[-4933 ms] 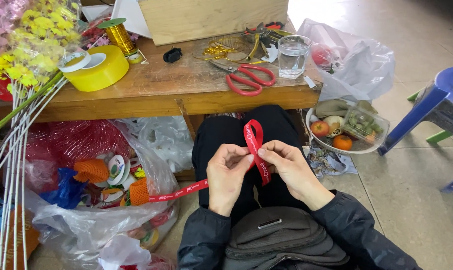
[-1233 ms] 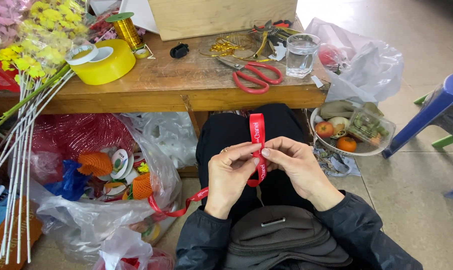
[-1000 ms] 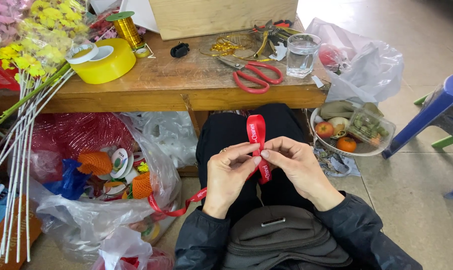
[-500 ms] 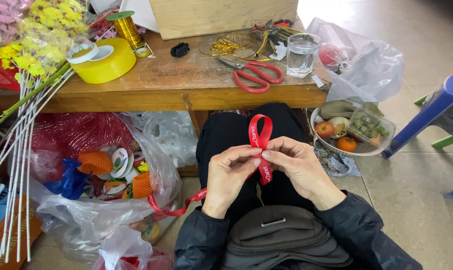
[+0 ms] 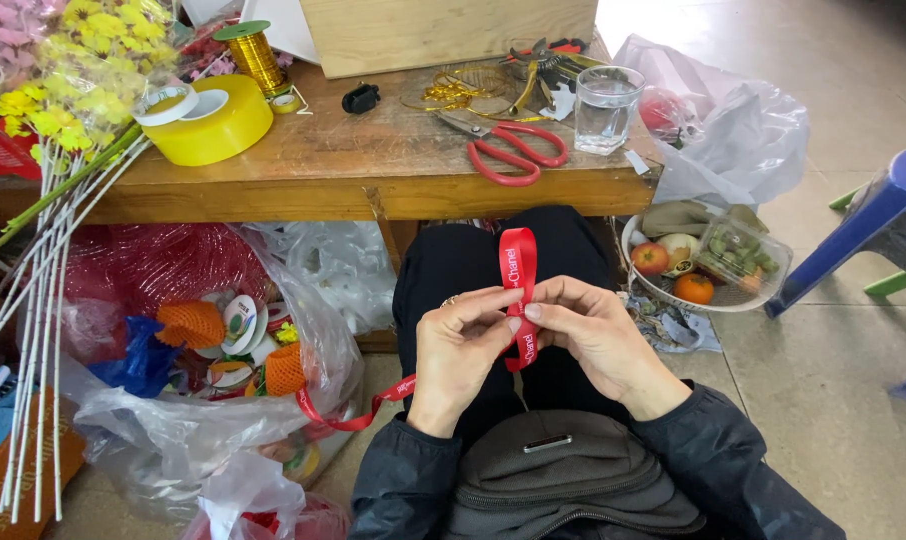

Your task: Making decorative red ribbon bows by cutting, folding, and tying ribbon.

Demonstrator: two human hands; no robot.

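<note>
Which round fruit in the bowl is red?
The apple at the left of the fruit bowl is red; the one below it, the orange, isn't.

Glossy satin ribbon – rough worn wooden table – clear smooth glass

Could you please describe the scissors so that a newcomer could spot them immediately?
Look at the wooden table ahead of the hands. Toward its right front edge, just left of the glass of water, lie the red-handled scissors. They are the only red tool lying flat there.
</note>
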